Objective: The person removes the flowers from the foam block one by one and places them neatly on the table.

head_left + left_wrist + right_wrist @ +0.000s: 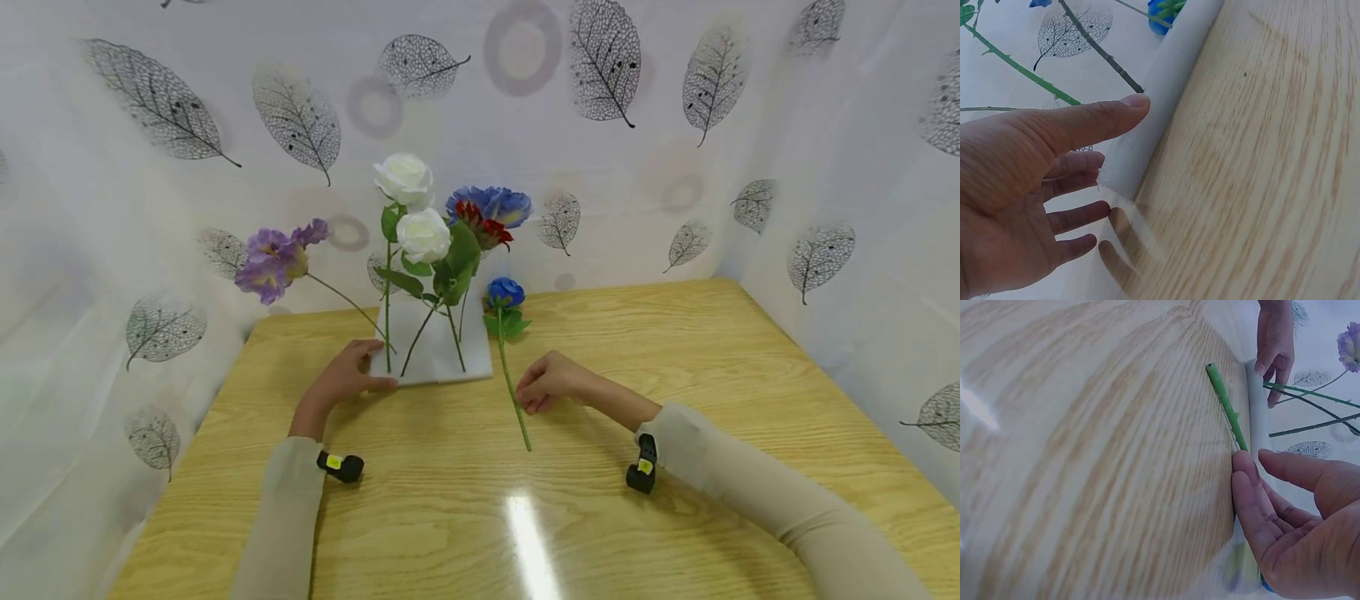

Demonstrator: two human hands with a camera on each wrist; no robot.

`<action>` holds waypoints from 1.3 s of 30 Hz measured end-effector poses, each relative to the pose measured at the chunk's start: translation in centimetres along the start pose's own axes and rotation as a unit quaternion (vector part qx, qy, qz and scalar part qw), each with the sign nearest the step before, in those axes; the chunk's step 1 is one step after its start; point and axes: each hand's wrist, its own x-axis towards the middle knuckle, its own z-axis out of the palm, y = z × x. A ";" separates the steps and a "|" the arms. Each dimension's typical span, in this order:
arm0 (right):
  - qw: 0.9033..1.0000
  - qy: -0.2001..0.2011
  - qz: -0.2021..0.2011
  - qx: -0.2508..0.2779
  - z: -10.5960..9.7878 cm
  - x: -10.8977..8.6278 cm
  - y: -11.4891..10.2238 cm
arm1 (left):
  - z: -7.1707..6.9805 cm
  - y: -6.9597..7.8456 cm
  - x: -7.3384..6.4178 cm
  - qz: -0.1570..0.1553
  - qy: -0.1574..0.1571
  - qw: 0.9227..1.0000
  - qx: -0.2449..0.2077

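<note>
Beside the left edge of a white foam slab (442, 333), my left hand (348, 372) rests with its thumb by the front edge. In the left wrist view the left fingers are extended and spread at the slab's corner. Upright in the slab stand two white roses (423, 236), a purple flower (272, 260), a red flower (483, 225) and a blue-and-yellow flower (498, 206). A blue rose (506, 292) lies right of the slab, its green stem pointing toward me. My right hand (551, 382) has its fingertips at that stem; thumb and forefinger stand apart.
A light wooden table (637, 517) carries everything. Behind and at both sides hangs a white curtain (480, 125) printed with dark leaves. Small black cameras sit on both wrists, over beige sleeves (742, 475).
</note>
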 end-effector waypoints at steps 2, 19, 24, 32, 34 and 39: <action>1.000 0.001 0.000 -0.001 0.0 0.0 0.0 | 0.0 0.0 0.0 0.001 0.001 1.000 0.002; 0.995 0.039 -0.092 -0.025 -0.4 0.9 -2.3 | -0.1 0.1 -0.1 0.003 0.000 1.000 0.004; 0.988 0.062 -0.141 -0.027 0.0 2.0 -3.4 | -0.1 0.0 -0.1 0.002 -0.002 1.000 0.003; 0.975 0.085 -0.203 -0.037 0.8 3.7 -4.8 | 0.1 -0.2 0.0 0.002 0.003 1.000 0.006; 0.971 0.087 -0.218 -0.038 0.9 3.9 -5.1 | 0.1 -0.1 -0.1 0.001 0.004 1.000 0.009; 0.966 0.077 -0.244 -0.021 1.1 4.7 -5.7 | 0.1 0.0 -0.1 0.001 0.008 1.000 0.020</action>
